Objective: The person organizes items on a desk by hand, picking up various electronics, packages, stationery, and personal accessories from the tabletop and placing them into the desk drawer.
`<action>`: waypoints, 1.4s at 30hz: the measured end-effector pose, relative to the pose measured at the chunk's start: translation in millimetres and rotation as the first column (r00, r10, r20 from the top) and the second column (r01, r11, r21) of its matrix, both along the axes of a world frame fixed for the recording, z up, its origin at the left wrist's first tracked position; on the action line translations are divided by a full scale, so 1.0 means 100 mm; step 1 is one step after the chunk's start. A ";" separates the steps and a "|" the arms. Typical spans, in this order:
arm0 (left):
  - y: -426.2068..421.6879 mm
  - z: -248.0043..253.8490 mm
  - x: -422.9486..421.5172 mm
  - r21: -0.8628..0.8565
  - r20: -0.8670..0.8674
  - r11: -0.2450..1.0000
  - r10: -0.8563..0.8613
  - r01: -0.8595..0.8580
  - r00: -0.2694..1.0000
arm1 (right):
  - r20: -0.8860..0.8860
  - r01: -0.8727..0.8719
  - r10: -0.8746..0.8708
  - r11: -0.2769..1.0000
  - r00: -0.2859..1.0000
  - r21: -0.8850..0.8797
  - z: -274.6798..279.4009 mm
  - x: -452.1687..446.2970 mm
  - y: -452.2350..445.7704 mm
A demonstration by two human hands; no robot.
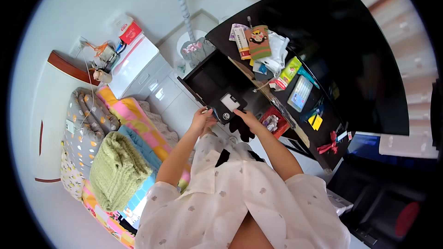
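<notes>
A small black item with a white rectangle and a round white emblem (225, 116) is between my hands; its exact kind I cannot make out. My left hand (201, 120) grips its left edge, fingers bent. My right hand (248, 120) is closed on its right side, thumb near the white rectangle. Dark, soft-looking material (241, 130) hangs below my right hand. Just beyond the item, a dark drawer (217, 76) is pulled out from the desk. Beside it, a red box (279, 129) holds crumpled silvery wrapping.
On the dark desk (360, 87) lie a patterned brown pouch (258, 42), white cloth, a green-and-white packet (288, 72), a clear case (301, 93) and a red ribbon (328, 143). To the left are a white cabinet (134, 67) and a bed with a folded green blanket (117, 168).
</notes>
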State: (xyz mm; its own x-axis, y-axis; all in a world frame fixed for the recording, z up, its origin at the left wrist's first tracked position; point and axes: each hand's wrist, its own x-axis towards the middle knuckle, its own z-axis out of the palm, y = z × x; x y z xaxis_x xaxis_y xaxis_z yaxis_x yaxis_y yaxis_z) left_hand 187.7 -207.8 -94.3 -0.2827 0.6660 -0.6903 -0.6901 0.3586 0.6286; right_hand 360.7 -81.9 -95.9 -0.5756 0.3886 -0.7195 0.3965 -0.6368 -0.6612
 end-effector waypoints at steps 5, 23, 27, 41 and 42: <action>0.75 -0.44 -0.41 -0.046 -0.091 0.989 0.133 -0.138 0.987 | 0.112 0.061 -0.064 0.998 0.992 0.029 -0.15 -0.38 0.37; 2.04 -1.36 -0.97 -0.274 -0.267 0.903 0.261 -0.332 0.928 | 0.349 0.358 -0.362 0.930 0.864 0.078 -0.35 -0.39 0.30; 1.95 -1.67 -0.69 -0.337 -0.322 0.903 0.154 -0.265 0.934 | 0.379 0.287 -0.291 0.956 0.879 0.068 -0.41 -0.39 0.26; 2.16 -1.82 -0.51 -0.230 -0.443 0.947 0.104 -0.225 0.891 | 0.520 -0.360 0.211 0.910 0.828 0.204 -0.38 -0.62 0.30; 2.15 -1.88 -0.54 -0.156 -0.357 0.979 0.066 -0.129 0.932 | 0.527 -0.320 0.197 0.935 0.827 0.152 -0.35 -0.67 0.30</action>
State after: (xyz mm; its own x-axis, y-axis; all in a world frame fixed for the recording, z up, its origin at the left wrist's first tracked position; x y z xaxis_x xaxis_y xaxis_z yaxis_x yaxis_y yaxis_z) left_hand 133.6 6.9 -282.2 -0.5833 0.5013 -0.6391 -0.4763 0.4262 0.7691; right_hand 293.9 -51.7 -131.3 -0.2672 0.4614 -0.8460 0.8378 -0.3226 -0.4405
